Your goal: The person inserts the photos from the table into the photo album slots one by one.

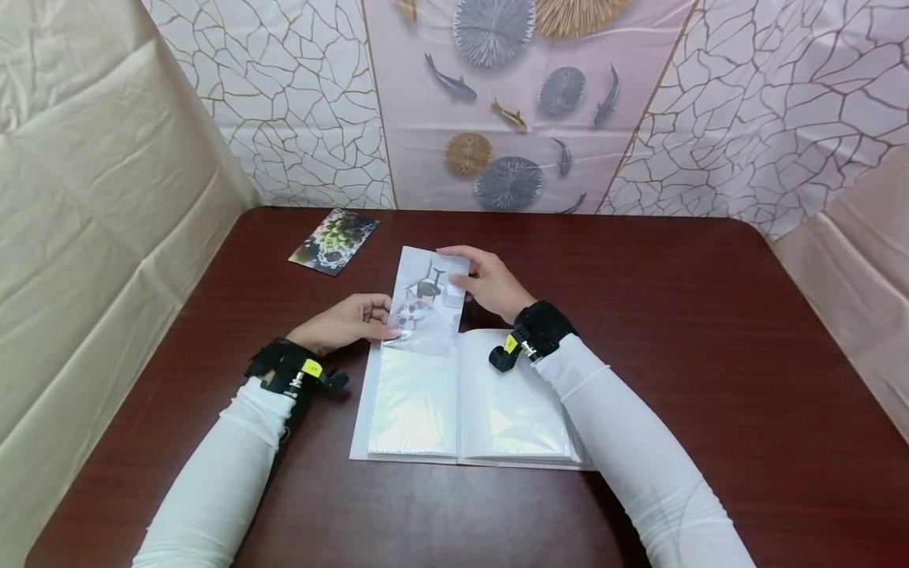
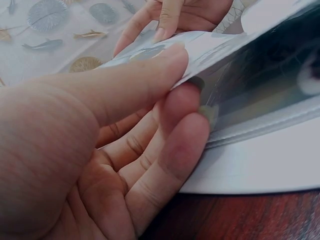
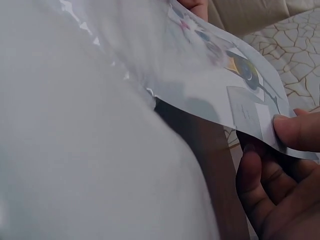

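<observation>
An open photo album [image 1: 415, 406] with clear plastic pockets lies on the table. A light-coloured picture card [image 1: 426, 296], printed with a grey-and-white animal and a dark, round shape, stands partly inside the top of the left page's pocket. My left hand [image 1: 348, 322] pinches the left edge at the pocket's mouth, thumb above and fingers beneath. Up at the card's top right, my right hand [image 1: 497, 282] pinches it between thumb and fingers. In the right wrist view the card [image 3: 260, 85] bends, its lower part under the shiny plastic.
Another picture card [image 1: 335, 241], showing a green plant, lies at the back left of the dark wooden table [image 1: 682, 355]. A patterned cloth [image 1: 461, 102] hangs behind the table, and plain cloth [image 1: 92, 237] hangs at the left.
</observation>
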### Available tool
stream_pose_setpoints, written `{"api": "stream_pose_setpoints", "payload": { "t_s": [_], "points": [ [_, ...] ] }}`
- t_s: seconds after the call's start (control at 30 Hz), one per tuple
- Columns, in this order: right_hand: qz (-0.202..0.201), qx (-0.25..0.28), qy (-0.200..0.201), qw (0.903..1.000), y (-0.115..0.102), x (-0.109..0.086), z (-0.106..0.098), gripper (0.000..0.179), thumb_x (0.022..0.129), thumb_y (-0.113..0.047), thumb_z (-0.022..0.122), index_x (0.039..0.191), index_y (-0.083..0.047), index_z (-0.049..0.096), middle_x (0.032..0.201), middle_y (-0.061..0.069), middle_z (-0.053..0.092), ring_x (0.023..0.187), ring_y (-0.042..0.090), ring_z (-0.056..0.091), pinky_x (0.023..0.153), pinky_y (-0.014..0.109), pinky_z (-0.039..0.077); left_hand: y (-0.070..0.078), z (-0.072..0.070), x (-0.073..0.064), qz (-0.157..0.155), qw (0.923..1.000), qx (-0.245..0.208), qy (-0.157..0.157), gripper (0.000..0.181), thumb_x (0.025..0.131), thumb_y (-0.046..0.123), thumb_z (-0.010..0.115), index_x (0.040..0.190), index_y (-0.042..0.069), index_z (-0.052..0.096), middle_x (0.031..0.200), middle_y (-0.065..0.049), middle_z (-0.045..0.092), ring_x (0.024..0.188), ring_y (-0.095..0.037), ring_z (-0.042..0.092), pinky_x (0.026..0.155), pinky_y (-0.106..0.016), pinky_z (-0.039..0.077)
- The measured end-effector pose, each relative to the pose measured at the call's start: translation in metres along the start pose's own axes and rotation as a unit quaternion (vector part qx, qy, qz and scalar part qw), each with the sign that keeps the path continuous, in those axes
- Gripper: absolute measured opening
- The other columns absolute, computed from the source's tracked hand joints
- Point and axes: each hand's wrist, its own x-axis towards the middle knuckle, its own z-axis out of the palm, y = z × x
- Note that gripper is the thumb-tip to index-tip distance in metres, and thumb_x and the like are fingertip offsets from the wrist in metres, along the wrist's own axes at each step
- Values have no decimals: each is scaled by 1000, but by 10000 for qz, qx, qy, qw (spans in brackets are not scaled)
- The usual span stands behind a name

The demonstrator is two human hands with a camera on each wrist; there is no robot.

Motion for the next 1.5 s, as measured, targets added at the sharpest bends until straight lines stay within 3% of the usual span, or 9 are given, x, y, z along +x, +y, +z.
{"api": "stream_pose_setpoints", "payload": {
  "t_s": [0.3, 0.67, 0.93, 1.27, 1.4, 1.5],
  "points": [
    [-97, -85, -324, 9994, 1, 1, 2, 46, 101, -1, 59, 145, -16, 56, 135, 11, 61, 90, 18, 63, 79, 42, 55, 0, 0, 0, -5, 10000, -56, -1, 22, 96, 7, 69, 112, 0, 57, 79, 2, 65, 70, -7, 58, 66, -21, 49],
    [28, -291, -435, 9986, -1, -2, 7, 44, 101, -5, 61, 142, -19, 59, 144, 3, 55, 83, 22, 55, 75, 34, 53, 2, 0, 1, -211, 9997, -89, 44, 33, 95, 8, 70, 124, -2, 56, 88, 2, 70, 76, -6, 61, 68, -20, 51],
    [57, -359, -757, 9965, 1, -4, 8, 44, 99, -2, 61, 141, -16, 59, 124, 13, 66, 95, 21, 64, 79, 35, 57, 2, 0, 0, -233, 9997, -84, 23, 37, 96, 8, 68, 129, -3, 55, 92, 1, 72, 79, -7, 64, 69, -21, 52],
    [194, -477, -1078, 9928, 1, -4, 9, 44, 99, -3, 63, 141, -14, 58, 127, 13, 64, 99, 21, 64, 77, 33, 58, 1, -1, 0, -168, 9998, -94, -9, 36, 97, 7, 68, 129, -3, 54, 91, 2, 71, 78, -7, 64, 69, -22, 53],
    [282, -646, -1157, 9908, 0, -4, 9, 43, 99, -6, 64, 140, -16, 60, 99, 11, 63, 86, 21, 60, 73, 30, 55, 1, -1, 0, -146, 9997, -179, -41, 38, 97, 6, 67, 130, -4, 53, 91, 2, 72, 78, -7, 65, 69, -22, 54],
    [308, -734, -1233, 9892, 1, -4, 8, 42, 99, -7, 65, 139, -16, 60, 86, 8, 58, 77, 22, 55, 70, 29, 53, 2, -1, 0, -149, 9997, -191, -39, 37, 97, 6, 67, 130, -4, 53, 92, 1, 72, 78, -8, 66, 69, -22, 54]
  ]
}}
